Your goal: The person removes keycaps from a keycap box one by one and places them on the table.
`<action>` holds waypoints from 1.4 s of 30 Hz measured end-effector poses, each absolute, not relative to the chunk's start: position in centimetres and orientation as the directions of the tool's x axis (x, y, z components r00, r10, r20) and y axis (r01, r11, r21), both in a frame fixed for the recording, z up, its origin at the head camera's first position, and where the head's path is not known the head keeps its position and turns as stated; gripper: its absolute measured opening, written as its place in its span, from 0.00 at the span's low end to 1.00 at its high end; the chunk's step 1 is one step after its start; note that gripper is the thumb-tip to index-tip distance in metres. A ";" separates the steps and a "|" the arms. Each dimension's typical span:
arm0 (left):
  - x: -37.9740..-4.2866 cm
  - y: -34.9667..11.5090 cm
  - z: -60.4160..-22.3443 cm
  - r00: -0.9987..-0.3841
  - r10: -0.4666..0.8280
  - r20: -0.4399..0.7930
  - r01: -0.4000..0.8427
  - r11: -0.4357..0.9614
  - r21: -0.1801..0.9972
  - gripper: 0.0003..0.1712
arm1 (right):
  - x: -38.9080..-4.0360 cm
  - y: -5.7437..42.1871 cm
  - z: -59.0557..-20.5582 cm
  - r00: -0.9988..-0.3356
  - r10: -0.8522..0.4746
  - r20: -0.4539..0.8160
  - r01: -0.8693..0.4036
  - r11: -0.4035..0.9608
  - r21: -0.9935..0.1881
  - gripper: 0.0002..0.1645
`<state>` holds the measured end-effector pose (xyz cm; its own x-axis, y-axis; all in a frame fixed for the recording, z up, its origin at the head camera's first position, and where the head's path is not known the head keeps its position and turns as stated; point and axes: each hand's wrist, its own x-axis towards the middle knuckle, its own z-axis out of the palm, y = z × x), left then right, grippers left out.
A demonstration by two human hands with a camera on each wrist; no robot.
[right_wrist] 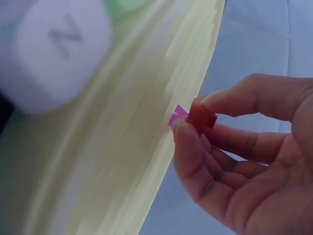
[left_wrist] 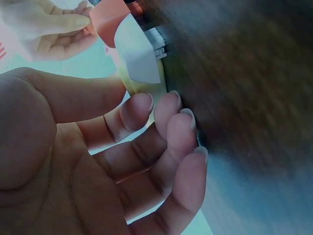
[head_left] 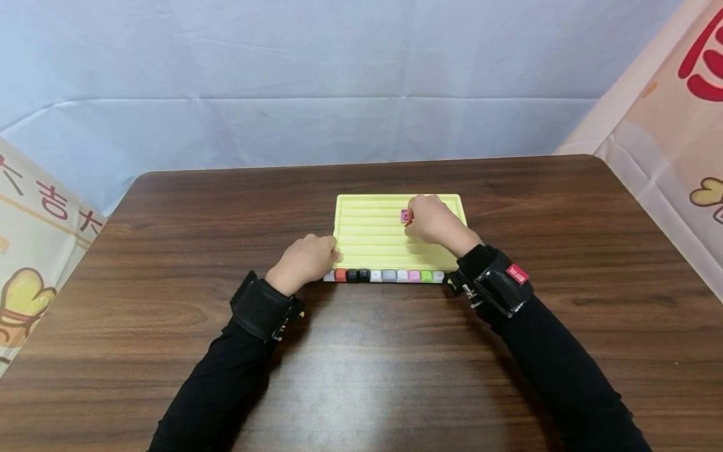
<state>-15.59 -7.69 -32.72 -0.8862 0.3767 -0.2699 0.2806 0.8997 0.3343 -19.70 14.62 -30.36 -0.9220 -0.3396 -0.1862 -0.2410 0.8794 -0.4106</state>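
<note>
A yellow ridged board (head_left: 367,232) lies on the table with a row of keycaps (head_left: 388,276) along its near edge. My left hand (head_left: 305,260) holds the board's left edge near the front corner. In the left wrist view, its thumb (left_wrist: 88,98) and curled fingers meet at that edge, beside a white keycap (left_wrist: 139,54). Over the right part of the board, my right hand (head_left: 435,221) pinches a red-orange keycap (right_wrist: 197,115) between thumb and fingertips. Just beyond that keycap, a pink keycap (right_wrist: 178,115) sits on the board.
The brown wooden table (head_left: 169,263) extends around the board. A pale blue cloth (head_left: 294,81) hangs behind it, with printed banners (head_left: 678,125) at either side. In the right wrist view, a white keycap marked N (right_wrist: 63,44) looms close to the camera.
</note>
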 end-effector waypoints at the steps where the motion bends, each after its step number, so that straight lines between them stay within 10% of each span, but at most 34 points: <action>1: -15.6 -7.7 -32.7 -0.885 0.379 -0.270 0.283 0.899 0.334 0.11 | -19.6 14.7 -30.3 -0.924 -0.338 -0.179 -0.242 0.879 -0.411 0.11; 42: -15.7 -7.8 -32.7 -0.879 0.398 -0.263 0.309 0.895 0.322 0.11 | -15.0 18.8 -29.6 -0.869 -0.492 -0.050 -0.435 0.808 -0.397 0.11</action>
<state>-15.69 -7.81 -32.68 -0.8787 0.3981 -0.2633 0.3088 0.8948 0.3224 -15.01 18.78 -29.59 -0.8693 -0.4918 -0.0497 -0.4347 0.8084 -0.3969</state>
